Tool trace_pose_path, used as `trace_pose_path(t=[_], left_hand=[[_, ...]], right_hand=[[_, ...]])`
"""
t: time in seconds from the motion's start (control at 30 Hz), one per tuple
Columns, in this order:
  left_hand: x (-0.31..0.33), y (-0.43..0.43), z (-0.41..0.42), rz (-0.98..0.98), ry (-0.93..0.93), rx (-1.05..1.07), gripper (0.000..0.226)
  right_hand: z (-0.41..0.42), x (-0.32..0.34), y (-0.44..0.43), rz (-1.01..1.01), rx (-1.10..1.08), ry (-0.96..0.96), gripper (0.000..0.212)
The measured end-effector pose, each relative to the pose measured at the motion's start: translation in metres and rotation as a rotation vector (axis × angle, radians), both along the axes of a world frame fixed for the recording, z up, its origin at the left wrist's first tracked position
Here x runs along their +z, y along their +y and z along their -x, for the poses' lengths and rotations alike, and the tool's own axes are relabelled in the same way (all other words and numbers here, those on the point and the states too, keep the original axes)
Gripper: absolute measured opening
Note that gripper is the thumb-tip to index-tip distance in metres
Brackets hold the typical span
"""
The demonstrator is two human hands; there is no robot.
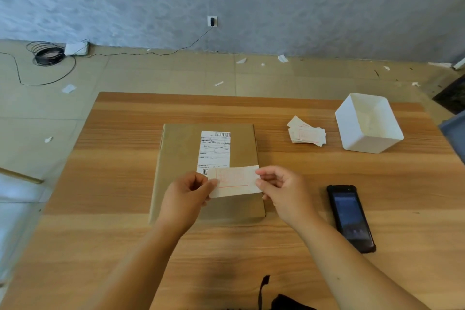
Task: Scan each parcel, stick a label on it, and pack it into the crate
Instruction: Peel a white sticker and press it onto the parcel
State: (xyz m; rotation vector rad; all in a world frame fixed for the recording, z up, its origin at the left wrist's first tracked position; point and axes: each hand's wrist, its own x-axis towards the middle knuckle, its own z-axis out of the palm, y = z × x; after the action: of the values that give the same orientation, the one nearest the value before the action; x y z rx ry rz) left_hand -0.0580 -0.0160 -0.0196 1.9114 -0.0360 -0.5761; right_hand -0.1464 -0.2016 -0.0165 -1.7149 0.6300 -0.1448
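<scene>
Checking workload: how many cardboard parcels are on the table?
1. The cardboard parcel lies centred on the table, partly under the label that the left hand and right hand pinch. Others may be off-frame.

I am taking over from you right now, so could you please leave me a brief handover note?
Left hand pinches the label's left end, right hand its right end; the label is over the parcel's near part.
Parcel lies flat on the table. Scanner lies to its right; spare labels and a white box sit further back.
Done: label picked up. Whether the parcel was scanned does not show.
Left: stick the label down, pack the parcel; no crate is clearly in view.
</scene>
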Motion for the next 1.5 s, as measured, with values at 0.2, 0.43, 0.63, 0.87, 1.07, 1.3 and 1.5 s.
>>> trace_pose_path(t=[0.2,0.43,0.63,0.87,1.07,1.3,1.5], left_hand=[[-0.018,0.011,0.007,-0.090,-0.026,0.047,0.016],[-0.029,0.009,0.018,-0.193,-0.094,-0.072,0.026],[-0.035,-0.003,0.022,-0.258,-0.215,-0.139,0.024],[-0.038,-0.006,0.018,-0.350,-0.244,-0.190,0.023],[-0.037,-0.013,0.010,-0.480,-0.275,-0.359,0.023],[-0.036,-0.012,0.006,-0.578,-0.371,-0.459,0.023],[-0.045,-0.003,0.022,-0.579,-0.697,-0.496,0.040]], right_hand=[[0.007,-0.012,0.015,0.146,0.023,0.064,0.028],[0.018,-0.029,0.014,0.208,0.044,0.187,0.021],[0.020,-0.039,0.008,0.281,0.017,0.255,0.018],[0.012,-0.041,0.011,0.446,0.083,0.272,0.018],[0.004,-0.037,0.014,0.582,0.180,0.349,0.022],[-0.001,-0.030,0.010,0.796,0.260,0.522,0.024],[0.011,-0.039,0.015,0.757,0.274,0.277,0.046]])
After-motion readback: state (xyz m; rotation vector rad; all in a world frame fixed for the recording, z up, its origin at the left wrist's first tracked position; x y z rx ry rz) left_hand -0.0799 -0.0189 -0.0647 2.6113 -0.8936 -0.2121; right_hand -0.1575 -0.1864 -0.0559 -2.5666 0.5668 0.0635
